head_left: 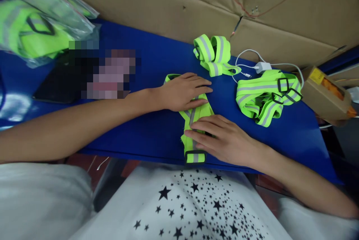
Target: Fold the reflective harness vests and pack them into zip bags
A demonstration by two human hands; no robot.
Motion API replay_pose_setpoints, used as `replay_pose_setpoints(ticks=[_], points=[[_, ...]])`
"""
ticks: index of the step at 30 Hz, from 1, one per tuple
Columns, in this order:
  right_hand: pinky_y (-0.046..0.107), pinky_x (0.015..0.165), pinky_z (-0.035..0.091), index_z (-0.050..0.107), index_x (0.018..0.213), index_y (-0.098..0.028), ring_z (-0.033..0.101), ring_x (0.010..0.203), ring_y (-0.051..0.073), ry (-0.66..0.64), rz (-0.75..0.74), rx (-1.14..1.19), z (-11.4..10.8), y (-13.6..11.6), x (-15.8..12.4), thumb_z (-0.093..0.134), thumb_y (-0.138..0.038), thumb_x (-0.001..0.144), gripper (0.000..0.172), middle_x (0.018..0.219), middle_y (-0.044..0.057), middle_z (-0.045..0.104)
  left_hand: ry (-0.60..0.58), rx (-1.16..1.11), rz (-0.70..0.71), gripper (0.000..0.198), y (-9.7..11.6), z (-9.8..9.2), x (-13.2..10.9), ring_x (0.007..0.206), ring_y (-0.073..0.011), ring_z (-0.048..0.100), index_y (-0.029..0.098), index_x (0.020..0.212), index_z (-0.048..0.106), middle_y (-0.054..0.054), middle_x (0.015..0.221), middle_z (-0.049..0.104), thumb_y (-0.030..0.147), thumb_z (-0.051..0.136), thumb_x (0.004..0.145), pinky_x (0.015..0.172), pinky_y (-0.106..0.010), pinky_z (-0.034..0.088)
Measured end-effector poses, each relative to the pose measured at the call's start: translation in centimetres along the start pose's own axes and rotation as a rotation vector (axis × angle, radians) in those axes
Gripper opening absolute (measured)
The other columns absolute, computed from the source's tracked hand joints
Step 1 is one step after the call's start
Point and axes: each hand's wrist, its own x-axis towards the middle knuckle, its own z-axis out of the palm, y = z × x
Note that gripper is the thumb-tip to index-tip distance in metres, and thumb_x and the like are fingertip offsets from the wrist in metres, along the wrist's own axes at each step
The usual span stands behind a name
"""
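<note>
A neon-yellow reflective strap (193, 146) with a grey stripe lies folded on the blue table (148, 127), with a black buckle (195, 157) at its near end. Across its far part rests my left hand (186, 92), palm down, fingers stretched out to the right. My right hand (221, 137) lies over the strap's right side, its fingers extended and pointing left. Both hands touch the strap and partly cover it. Farther back sits a loosely coiled strap (215, 52). To the right is a bundle of straps (266, 96) with black buckles.
Clear plastic bags (56, 4) holding neon material (42, 41) are at the back left, beside a dark flat object (56, 82) and a blurred-out patch. A white cable with a plug (263, 67) runs behind the straps. An open cardboard box (325, 94) stands right; cardboard (168, 11) lines the back.
</note>
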Motion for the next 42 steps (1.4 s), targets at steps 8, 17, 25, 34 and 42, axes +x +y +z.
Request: replay_pose_setpoints(ticks=[8,17,25,34,42], points=[[0.049,0.117,0.040,0.046,0.151,-0.011,0.048,0.139,0.030,-0.081,-0.050,-0.053,0.2,-0.1,-1.0,0.059,-0.057,0.097,0.072,0.148,0.014,0.057,-0.001,-0.052,0.012,0.050,-0.5,0.0,0.0,0.134,-0.0314,0.055,0.014,0.140,0.058,-0.017,0.148,0.056,0.044,0.038,0.107,0.114,-0.048,0.037],[0.037,0.102,0.053,0.055,0.135,-0.015,0.064,0.122,0.022,-0.234,0.109,0.374,-3.0,-0.4,-0.6,0.057,-0.042,0.102,0.042,0.134,0.013,0.067,0.027,-0.300,0.046,0.038,1.3,-0.2,-0.2,0.140,-0.0309,0.051,0.013,0.130,0.064,-0.021,0.148,0.055,0.037,0.047,0.105,0.115,-0.049,0.042],[0.037,0.097,0.052,0.063,0.126,-0.016,0.067,0.112,0.023,-0.364,0.147,0.607,-4.1,-0.3,-0.5,0.055,-0.043,0.103,0.037,0.114,0.012,0.072,0.000,-0.082,0.193,0.043,5.3,-0.4,-0.1,0.129,-0.0332,0.061,0.011,0.125,0.069,-0.022,0.140,0.062,0.041,0.046,0.105,0.108,-0.048,0.049],[0.027,0.079,0.052,0.072,0.107,-0.017,0.070,0.088,0.017,-0.378,0.065,0.595,-3.3,0.8,1.2,0.055,-0.048,0.102,0.036,0.096,0.007,0.075,-0.038,-0.114,0.155,0.042,4.8,-0.6,0.1,0.128,-0.0306,0.060,0.014,0.125,0.069,-0.017,0.141,0.062,0.039,0.040,0.106,0.106,-0.045,0.045],[0.034,0.089,0.048,0.064,0.133,-0.018,0.065,0.098,0.020,0.031,-0.093,0.065,-1.2,0.8,2.0,0.059,-0.041,0.101,0.039,0.107,0.007,0.073,-0.044,0.012,0.193,0.037,4.0,-0.7,-0.1,0.133,-0.0305,0.056,0.012,0.124,0.070,-0.017,0.143,0.062,0.035,0.052,0.101,0.109,-0.044,0.040]])
